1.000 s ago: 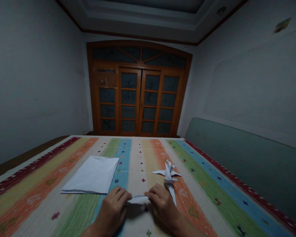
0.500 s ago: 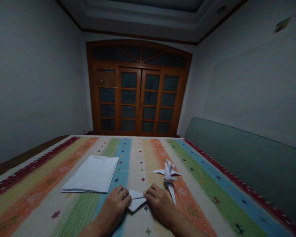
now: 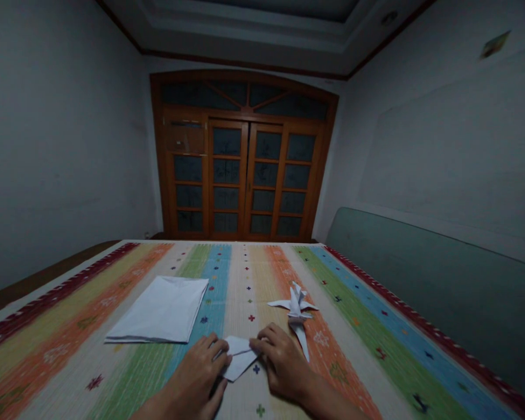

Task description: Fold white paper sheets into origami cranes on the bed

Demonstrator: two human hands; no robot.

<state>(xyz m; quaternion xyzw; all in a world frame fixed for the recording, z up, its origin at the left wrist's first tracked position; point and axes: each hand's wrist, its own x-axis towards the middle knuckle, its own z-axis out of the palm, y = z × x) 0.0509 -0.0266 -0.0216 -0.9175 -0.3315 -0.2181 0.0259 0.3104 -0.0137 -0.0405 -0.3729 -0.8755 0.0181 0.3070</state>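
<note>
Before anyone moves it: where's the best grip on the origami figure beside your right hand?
Probably pinch the thick folded centre of the origami figure from above, coming in from the right hand side. The layered body looks stiffest, while the thin side wings and long narrow point look likely to bend.

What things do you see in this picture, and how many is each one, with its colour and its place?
folded paper: 1, white, on the cover between the hands
paper sheet: 1 visible, white, lying flat left of the hands
origami bird: 1, white, right of the folded paper, ahead of the right hand
striped woven cover: 1, multicoloured, under all the paper
glazed double doors: 1 pair, brown wood, far wall
padded panel: 1, grey-green, along the right wall
left hand: 1, bare, on the folded paper's left side
right hand: 1, bare, at the folded paper's right corner
</note>
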